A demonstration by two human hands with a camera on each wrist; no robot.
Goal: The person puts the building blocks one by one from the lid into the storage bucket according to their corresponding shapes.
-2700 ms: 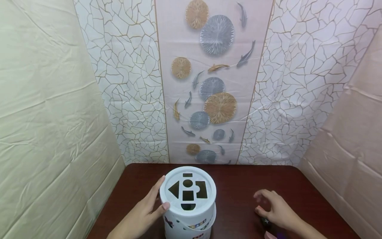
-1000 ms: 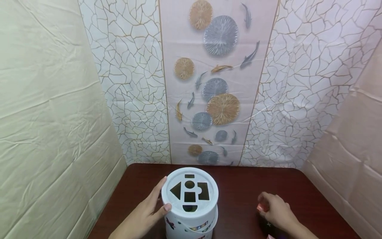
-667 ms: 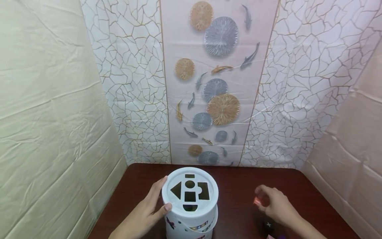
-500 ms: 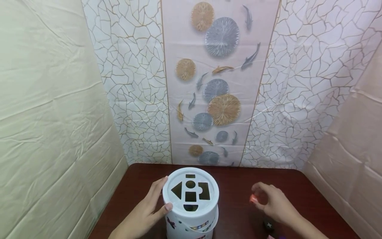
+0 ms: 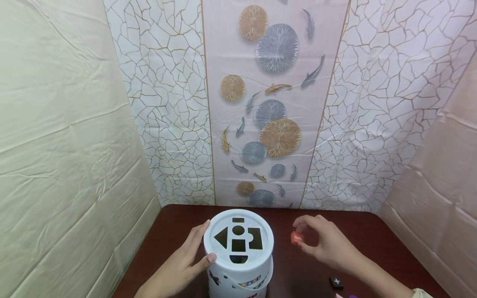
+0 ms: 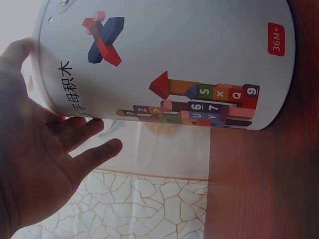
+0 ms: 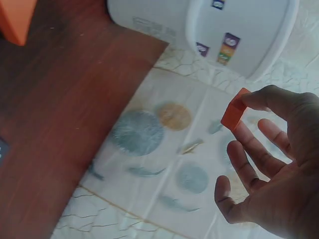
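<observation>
A white lidded bucket (image 5: 238, 271) with printed block pictures stands at the table's front. Its lid (image 5: 210, 252) has several shaped holes, among them a triangle, a circle and a square. My left hand (image 5: 179, 265) holds the bucket's left side at the rim, thumb in front and fingers behind. To the right of the lid, my right hand (image 5: 329, 244) pinches a small red-orange block (image 5: 297, 237) between thumb and fingertips. In the right wrist view this block (image 7: 234, 110) shows in front of the wall cloth, apart from the bucket, its other fingers loosely bent.
A black block with a white plus sign (image 5: 336, 282) lies on the dark red table (image 5: 294, 269), below the right forearm. Pink (image 5: 338, 296) and purple pieces (image 5: 353, 296) peek in at the bottom edge. An orange piece (image 7: 16, 20) shows in the right wrist view. Patterned cloth walls stand behind.
My right hand has picked up the red-orange block and carried it left towards the bucket, leaving the black block in plain sight. My left hand has stayed at the rim.
</observation>
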